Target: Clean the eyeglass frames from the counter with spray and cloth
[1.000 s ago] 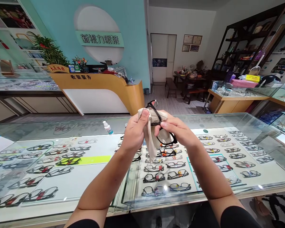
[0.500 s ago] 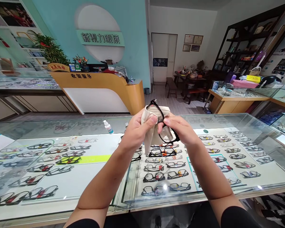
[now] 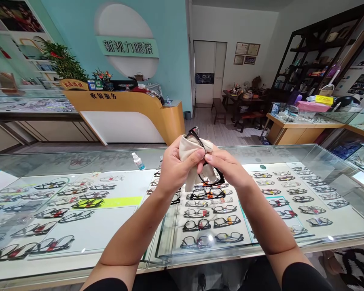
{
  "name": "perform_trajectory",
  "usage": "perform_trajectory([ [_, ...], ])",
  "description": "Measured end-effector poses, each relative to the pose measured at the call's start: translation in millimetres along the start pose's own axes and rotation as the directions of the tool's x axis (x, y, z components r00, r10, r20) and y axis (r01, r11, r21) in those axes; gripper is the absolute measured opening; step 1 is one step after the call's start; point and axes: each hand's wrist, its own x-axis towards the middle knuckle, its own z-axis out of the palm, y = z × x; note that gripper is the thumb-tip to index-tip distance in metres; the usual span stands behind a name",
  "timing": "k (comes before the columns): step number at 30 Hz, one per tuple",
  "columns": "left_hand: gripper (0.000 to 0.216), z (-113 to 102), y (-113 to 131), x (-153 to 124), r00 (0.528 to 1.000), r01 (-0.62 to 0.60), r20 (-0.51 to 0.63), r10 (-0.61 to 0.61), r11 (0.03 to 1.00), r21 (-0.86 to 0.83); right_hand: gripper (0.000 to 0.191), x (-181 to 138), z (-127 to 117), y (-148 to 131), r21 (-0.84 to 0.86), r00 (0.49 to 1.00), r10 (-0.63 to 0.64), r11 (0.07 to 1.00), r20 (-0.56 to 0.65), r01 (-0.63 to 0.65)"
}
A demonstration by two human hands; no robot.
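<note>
Black-framed eyeglasses [image 3: 220,178] are held in the air above the glass counter, one lens toward the upper left and the other toward the lower right. My left hand [image 3: 178,163] is closed on a cream cleaning cloth [image 3: 188,148], which wraps the upper-left lens and hangs below my fingers. The thumb presses the cloth near the nose bridge. My right hand [image 3: 226,163] pinches the frame near its middle, beside the left thumb. Fingers and cloth hide much of the bridge and the upper lens.
A small white spray bottle [image 3: 138,161] stands on the glass display counter [image 3: 115,242], left of my hands. Rows of eyeglasses [image 3: 227,221] lie inside under the glass. Beyond are a cashier desk [image 3: 124,103], a wooden bench [image 3: 219,109] and another display case [image 3: 303,120].
The eyeglasses and cloth have shifted slightly left, and the lower lens has swung a little left. My hands are closer together, and the cloth is gathered more tightly around the upper lens.
</note>
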Motion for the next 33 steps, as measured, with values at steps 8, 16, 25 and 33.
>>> perform_trajectory([
  [8, 0.041, 7, -7, -5, 0.987, -0.065, -0.146, 0.060, 0.997, -0.030, 0.051, -1, 5, -3, -0.048, 0.998, -0.019, 0.999, 0.059, 0.021],
  [16, 0.065, 12, -14, -4, 0.959, -0.075, -0.277, 0.057, 0.996, -0.056, 0.052, 1, 6, -4, -0.186, 0.989, -0.067, 0.978, 0.132, 0.091],
  [25, 0.069, 11, -16, -1, 0.947, 0.001, -0.320, -0.022, 0.998, -0.066, 0.050, 2, -1, 0, -0.210, 0.990, -0.071, 0.973, 0.125, 0.097],
  [33, 0.056, 7, -17, -1, 0.968, 0.039, -0.245, -0.056, 0.996, -0.077, 0.051, 2, -2, -1, -0.210, 0.991, -0.077, 0.973, 0.114, 0.100],
])
